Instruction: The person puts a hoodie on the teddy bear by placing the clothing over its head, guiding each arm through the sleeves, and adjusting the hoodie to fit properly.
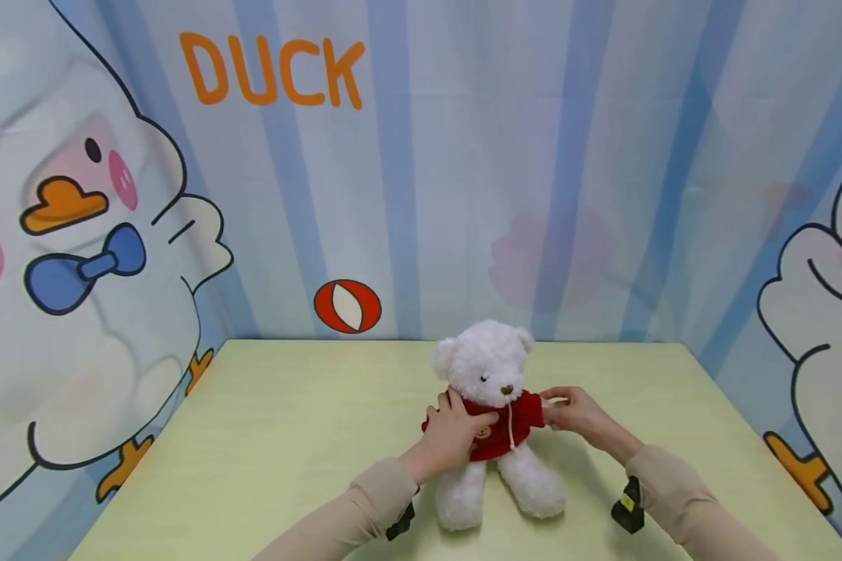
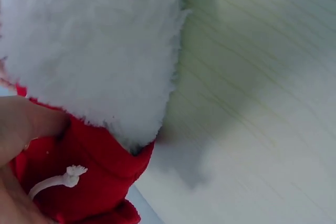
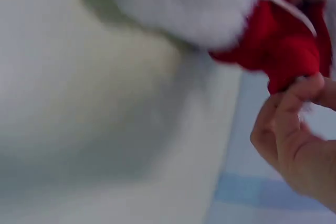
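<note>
A white plush teddy bear (image 1: 487, 354) sits on the table, facing forward, in a red hooded sweater (image 1: 493, 447) with a white drawstring and a small round patch on its chest. My left hand (image 1: 449, 436) holds the bear's torso from its left-of-picture side, thumb across the front of the sweater. At the other side, my right hand (image 1: 584, 415) pinches the bear's arm at the sleeve's end; the right wrist view shows these fingers (image 3: 290, 113) curled at the red cuff. Most of the paw is hidden behind them. White fur fills much of the left wrist view.
The pale yellow-green table (image 1: 288, 421) extends on both sides of the bear. Behind it hangs a blue-striped curtain (image 1: 456, 171) printed with ducks and a red ball. A black wrist device (image 1: 628, 506) hangs under the right sleeve.
</note>
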`<state>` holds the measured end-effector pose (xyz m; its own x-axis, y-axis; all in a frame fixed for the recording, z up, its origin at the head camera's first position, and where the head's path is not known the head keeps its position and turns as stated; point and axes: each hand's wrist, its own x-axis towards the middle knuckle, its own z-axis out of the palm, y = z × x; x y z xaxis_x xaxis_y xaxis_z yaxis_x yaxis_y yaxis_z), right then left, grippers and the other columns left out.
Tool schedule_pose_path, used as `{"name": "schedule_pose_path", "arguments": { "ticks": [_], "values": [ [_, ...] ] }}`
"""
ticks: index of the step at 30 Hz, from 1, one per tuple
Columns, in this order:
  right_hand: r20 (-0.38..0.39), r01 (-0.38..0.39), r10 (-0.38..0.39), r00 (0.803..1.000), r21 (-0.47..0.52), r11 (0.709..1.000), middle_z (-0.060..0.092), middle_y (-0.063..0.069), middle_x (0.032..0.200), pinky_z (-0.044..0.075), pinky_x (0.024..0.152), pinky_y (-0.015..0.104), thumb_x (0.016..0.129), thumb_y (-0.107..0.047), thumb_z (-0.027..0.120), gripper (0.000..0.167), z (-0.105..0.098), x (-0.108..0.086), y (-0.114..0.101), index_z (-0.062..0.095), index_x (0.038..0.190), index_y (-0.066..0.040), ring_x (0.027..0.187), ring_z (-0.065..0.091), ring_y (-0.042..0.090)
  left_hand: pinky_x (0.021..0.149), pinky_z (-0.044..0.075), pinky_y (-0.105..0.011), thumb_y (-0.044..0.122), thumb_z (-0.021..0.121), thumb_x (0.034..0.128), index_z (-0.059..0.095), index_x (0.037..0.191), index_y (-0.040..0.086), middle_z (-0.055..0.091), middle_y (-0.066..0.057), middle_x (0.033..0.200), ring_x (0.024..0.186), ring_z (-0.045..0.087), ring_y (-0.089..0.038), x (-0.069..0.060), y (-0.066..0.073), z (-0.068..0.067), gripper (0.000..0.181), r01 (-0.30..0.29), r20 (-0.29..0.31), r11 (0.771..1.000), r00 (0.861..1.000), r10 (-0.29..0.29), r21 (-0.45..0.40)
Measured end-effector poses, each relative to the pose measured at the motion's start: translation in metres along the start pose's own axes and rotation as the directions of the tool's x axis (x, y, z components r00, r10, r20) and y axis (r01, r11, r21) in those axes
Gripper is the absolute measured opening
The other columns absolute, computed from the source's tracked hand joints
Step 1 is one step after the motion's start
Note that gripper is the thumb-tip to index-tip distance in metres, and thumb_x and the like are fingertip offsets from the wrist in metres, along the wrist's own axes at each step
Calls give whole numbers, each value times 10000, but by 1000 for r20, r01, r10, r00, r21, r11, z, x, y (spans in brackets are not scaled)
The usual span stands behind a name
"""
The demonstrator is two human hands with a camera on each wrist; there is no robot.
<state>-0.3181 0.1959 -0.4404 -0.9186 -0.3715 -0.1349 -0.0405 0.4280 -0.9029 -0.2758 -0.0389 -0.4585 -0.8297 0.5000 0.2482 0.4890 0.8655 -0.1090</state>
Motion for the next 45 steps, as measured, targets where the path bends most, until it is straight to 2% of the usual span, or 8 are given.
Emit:
{"name": "schedule_pose_path", "arguments": {
  "ticks": [9, 15, 20, 28, 34, 37, 42, 45],
  "values": [
    [5, 378, -520, 854, -692, 615, 641, 44, 755, 442, 573, 246, 761, 148, 480, 321, -15, 7, -11, 641, 882, -103, 607, 522, 130, 563, 414, -415, 207, 557, 863, 496, 1180, 441, 468, -238, 1052, 838, 487, -339, -3, 3, 3, 399, 24, -25, 1000, 999, -24, 1],
    [-22, 193, -208, 978, -296, 935, 582, 229, 945, 520, 595, 342, 913, -99, 452, 221, -12, 1, -3, 526, 1089, 11, 691, 569, 213, 596, 385, -377, 248, 662, 786, 475, 1169, 382, 402, -255, 1090, 862, 461, -340, -3, -4, 7, 448, -4, -51, 992, 999, -3, -128],
    [-20, 111, -111, 994, -27, 993, 434, 339, 1194, 524, 695, 445, 850, -299, 588, 457, 1, 2, -2, 376, 1072, 40, 859, 627, 341, 649, 359, -338, 332, 677, 769, 368, 1228, 263, 324, -218, 1137, 907, 450, -310, -5, -17, 9, 557, 14, -68, 942, 997, -39, -335],
    [28, 230, -228, 973, -127, 965, 541, 268, 1108, 523, 720, 334, 854, -216, 588, 550, 10, 4, 3, 383, 1291, 48, 890, 618, 235, 629, 456, -290, 307, 665, 787, 366, 1093, 57, 535, -160, 954, 765, 544, -203, -7, -57, 16, 496, 182, 80, 599, 978, -193, -780],
    [-21, 373, -418, 908, -415, 830, 503, 27, 530, 332, 493, 226, 863, -338, 546, 322, 20, 3, -3, 630, 867, -27, 480, 383, 84, 457, 464, -226, 283, 616, 832, 461, 915, -12, 584, -150, 808, 492, 544, -127, -10, -66, 20, 344, 293, 205, 467, 951, -231, -834],
    [-10, 297, -327, 945, -394, 870, 545, 29, 592, 336, 486, 228, 865, -255, 542, 303, 19, 0, -8, 620, 988, 12, 478, 361, 59, 531, 510, -288, 270, 637, 818, 421, 914, -39, 562, -193, 824, 538, 604, -199, -13, -63, 18, 390, 397, 278, 348, 897, -344, -850],
    [15, 214, -216, 976, -201, 956, 571, 264, 1086, 479, 592, 279, 851, -74, 528, 565, 15, 0, -7, 298, 1356, 38, 733, 566, 159, 764, 519, -367, 236, 564, 870, 429, 1073, -110, 572, -222, 1001, 825, 642, -272, -18, -68, 0, 424, 544, 527, -58, 775, -349, -837],
    [8, 200, -200, 980, -94, 975, 467, 316, 1206, 512, 630, 360, 840, -23, 491, 621, 19, 3, -4, 209, 1393, -13, 872, 575, 244, 780, 497, -373, 155, 519, 878, 539, 1056, -51, 598, -168, 1027, 907, 587, -294, -16, -69, -3, 273, 507, 500, -92, 773, -391, -857]
  ]
}}
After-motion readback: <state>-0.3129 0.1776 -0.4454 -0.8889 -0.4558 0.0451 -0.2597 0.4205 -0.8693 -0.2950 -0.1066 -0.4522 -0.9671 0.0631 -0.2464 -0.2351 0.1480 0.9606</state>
